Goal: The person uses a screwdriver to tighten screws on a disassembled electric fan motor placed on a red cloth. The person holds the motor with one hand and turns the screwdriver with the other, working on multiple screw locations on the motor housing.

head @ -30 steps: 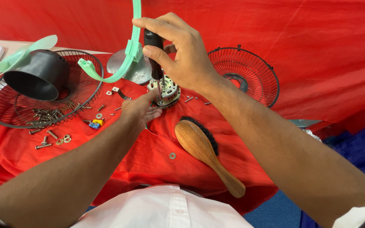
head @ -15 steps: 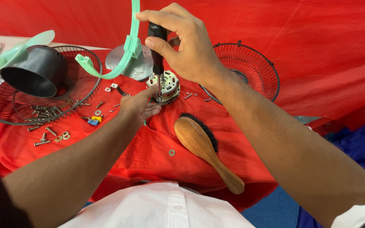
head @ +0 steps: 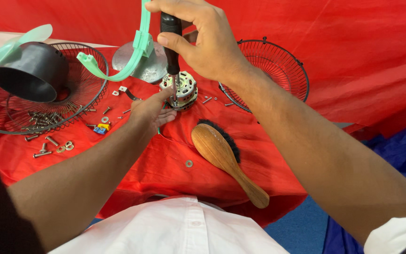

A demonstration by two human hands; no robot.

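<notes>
Fan motor (head: pixel 180 90), a small round unit of bare metal with copper windings showing, sits on the red cloth (head: pixel 132 174) over the counter, near the middle of the view and toward twelve o'clock from the person's white shirt. The right hand (head: pixel 203 40) has its fingers wrapped around the black handle of a screwdriver (head: pixel 171 42), held upright with the tip down on the top of the motor. The left hand (head: pixel 150 110) rests at the motor's seven o'clock side, fingers closed lightly against its casing to steady it. Judging by the layout, the fan looks largely taken apart: a black motor cover (head: pixel 29 70) and pale green blades (head: pixel 15 44) lie in one wire guard (head: pixel 5 117) at nine o'clock, a second wire guard (head: pixel 278 70) lies at two o'clock, and a green curved bracket (head: pixel 132 51) stands behind the motor on a grey base (head: pixel 151 68). Loose screws and washers (head: pixel 48 146) are scattered at eight o'clock. A wooden brush (head: pixel 222 155) with black bristles lies at five o'clock, untouched. Work on the motor's own screws appears unfinished; how many remain cannot be told.
</notes>
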